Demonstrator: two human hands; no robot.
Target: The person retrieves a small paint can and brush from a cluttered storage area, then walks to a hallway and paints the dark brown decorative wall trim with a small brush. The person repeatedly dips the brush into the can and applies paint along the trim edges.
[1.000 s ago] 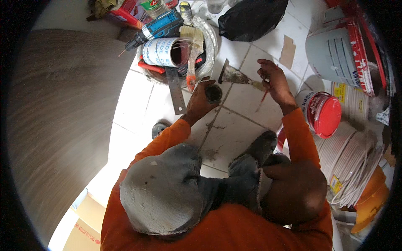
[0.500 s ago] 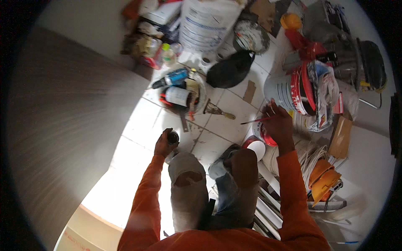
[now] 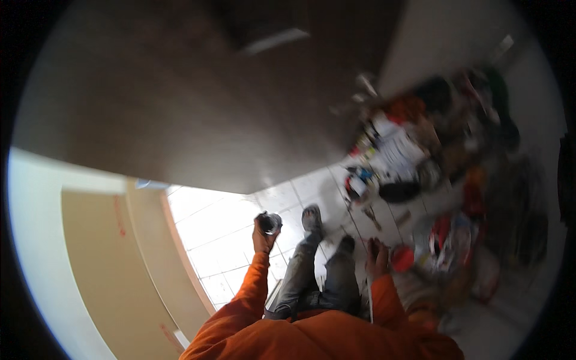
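White square-tiled floor (image 3: 210, 225), glaring beside a broad dark-brown panel (image 3: 180, 114). Small round cup (image 3: 271, 224), dark inside, in your left hand (image 3: 263, 241), fingers curled around it; your right hand's (image 3: 377, 259) grip, cannot tell.

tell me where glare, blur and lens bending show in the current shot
Head view: glare washes out the floor tiles left of centre; head view: blur smears the cluttered pile at right, while the left hand and its round container look crisper; head view: the dark panel has a curved lower edge, likely fisheye bending.
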